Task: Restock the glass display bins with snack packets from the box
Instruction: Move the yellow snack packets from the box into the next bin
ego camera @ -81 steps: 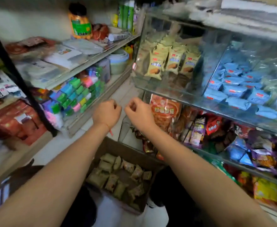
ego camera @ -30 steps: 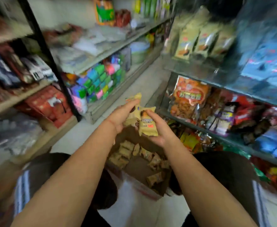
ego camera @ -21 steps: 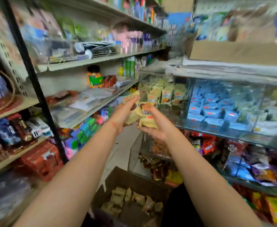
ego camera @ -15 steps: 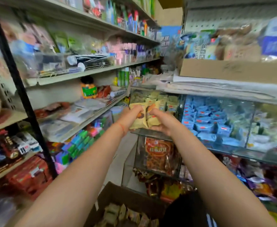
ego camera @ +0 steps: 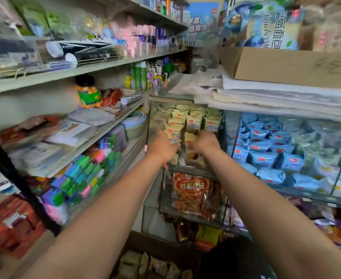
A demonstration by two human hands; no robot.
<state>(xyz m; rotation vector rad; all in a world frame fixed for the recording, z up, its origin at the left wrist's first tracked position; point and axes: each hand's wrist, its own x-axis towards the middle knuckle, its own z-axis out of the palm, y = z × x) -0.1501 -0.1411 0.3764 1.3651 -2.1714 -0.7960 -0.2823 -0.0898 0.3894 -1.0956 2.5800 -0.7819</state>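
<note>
Both my hands reach into the leftmost glass display bin (ego camera: 152, 117), which holds several pale yellow snack packets (ego camera: 193, 122). My left hand (ego camera: 162, 147) grips a yellow packet (ego camera: 173, 138) at the bin's front. My right hand (ego camera: 205, 142) grips another yellow packet (ego camera: 188, 138) beside it. The fingers of both hands are hidden behind the hands. The cardboard box (ego camera: 157, 248) with more such packets (ego camera: 145, 265) stands on the floor below, at the bottom edge of the view.
A bin of blue packets (ego camera: 266, 154) adjoins on the right. Below hangs an orange snack bag (ego camera: 191, 193) in a lower glass bin. Shelves of goods (ego camera: 85, 172) line the left side. A cardboard carton (ego camera: 286, 65) on stacked paper sits above the bins.
Both hands lifted yellow packets from the box, raised them and pushed them forward into the leftmost glass bin. The camera tilted up from the box to the bins.
</note>
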